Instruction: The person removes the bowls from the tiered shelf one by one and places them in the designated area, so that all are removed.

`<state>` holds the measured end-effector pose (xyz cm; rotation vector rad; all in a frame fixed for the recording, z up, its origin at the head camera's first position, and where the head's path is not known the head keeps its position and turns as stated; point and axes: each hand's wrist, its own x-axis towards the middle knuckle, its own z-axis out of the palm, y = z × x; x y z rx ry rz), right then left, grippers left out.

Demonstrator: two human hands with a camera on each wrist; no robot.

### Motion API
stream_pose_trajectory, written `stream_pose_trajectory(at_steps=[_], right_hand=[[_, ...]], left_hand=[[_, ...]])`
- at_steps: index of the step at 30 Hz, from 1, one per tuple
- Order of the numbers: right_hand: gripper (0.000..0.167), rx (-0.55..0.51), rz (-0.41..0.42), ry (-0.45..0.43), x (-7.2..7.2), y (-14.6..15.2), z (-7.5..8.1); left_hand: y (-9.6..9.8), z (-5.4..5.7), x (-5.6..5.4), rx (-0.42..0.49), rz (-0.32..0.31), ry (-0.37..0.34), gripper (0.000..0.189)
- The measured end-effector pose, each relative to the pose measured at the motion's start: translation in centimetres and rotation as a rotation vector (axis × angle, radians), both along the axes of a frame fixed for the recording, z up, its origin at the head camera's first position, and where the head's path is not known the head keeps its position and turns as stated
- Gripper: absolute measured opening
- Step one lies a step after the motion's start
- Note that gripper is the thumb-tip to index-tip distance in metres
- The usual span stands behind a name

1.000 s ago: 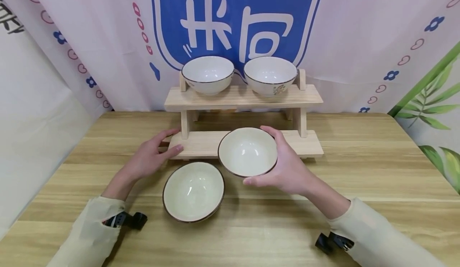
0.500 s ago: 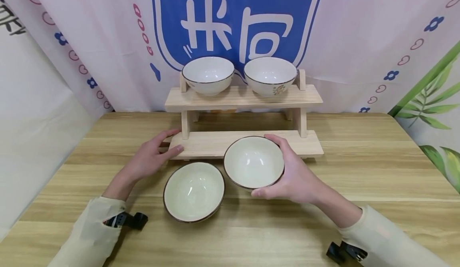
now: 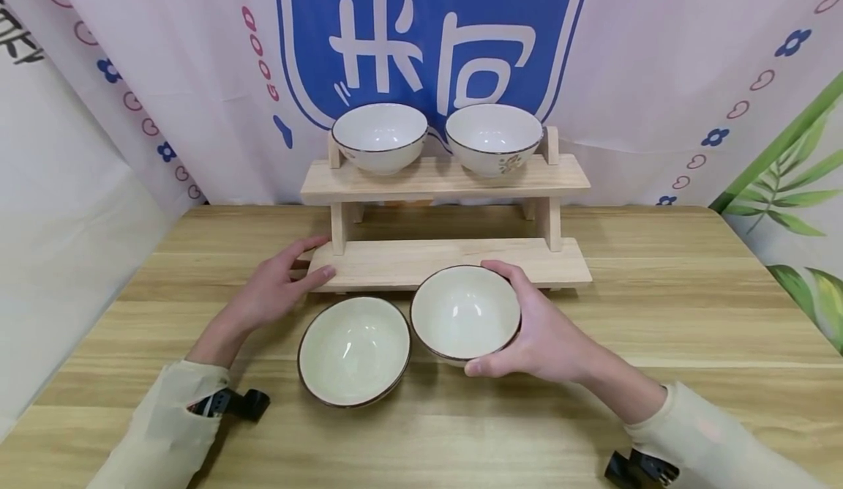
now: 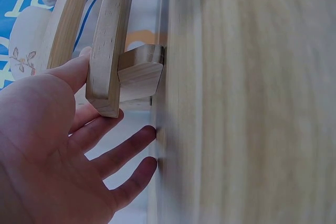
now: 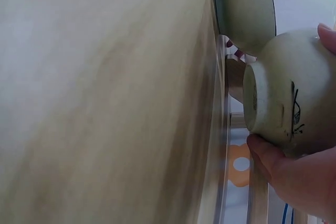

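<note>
My right hand [image 3: 536, 331] grips a cream bowl [image 3: 465, 312] with a dark rim by its right side, thumb toward the front. The right wrist view shows this bowl's foot [image 5: 252, 98] held off the tabletop and dark marks on its outer wall. Just left of it, a second cream bowl [image 3: 354, 351] stands on the table. At the left end of a two-tier wooden rack [image 3: 454, 255], my left hand [image 3: 279, 284] pinches the lower board; in the left wrist view the thumb and forefinger lie on either side of the board [image 4: 107, 51], other fingers spread.
Two white bowls, a left one [image 3: 380, 139] and a right one with a flower print [image 3: 495, 140], stand on the rack's upper tier [image 3: 448, 181]. Behind the wooden table [image 3: 658, 291] hangs a printed cloth [image 3: 632, 72]. A leaf-patterned surface [image 3: 797, 189] is at the right.
The right hand has brought its bowl from over the lower board toward the table's front and slightly right. The left hand and the other bowls have stayed put.
</note>
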<state>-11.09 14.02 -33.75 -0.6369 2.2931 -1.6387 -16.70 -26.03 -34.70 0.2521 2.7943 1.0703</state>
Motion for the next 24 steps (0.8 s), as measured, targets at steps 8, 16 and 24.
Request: stream_pose_trajectory(at_steps=[8,16,24], right_hand=[[0.124,0.006,0.031,-0.021,0.27,0.06,-0.35],[0.122,0.027,0.045,-0.025,0.38,0.30,-0.62],[0.122,0.036,0.063,-0.050,0.31,0.65,-0.90]], left_hand=[[-0.05,0.00,-0.08,0.003,-0.001,-0.002,0.075],[-0.02,0.01,-0.05,0.001,-0.005,0.007,0.075],[0.06,0.09,-0.04,0.000,-0.005,-0.001,0.076]])
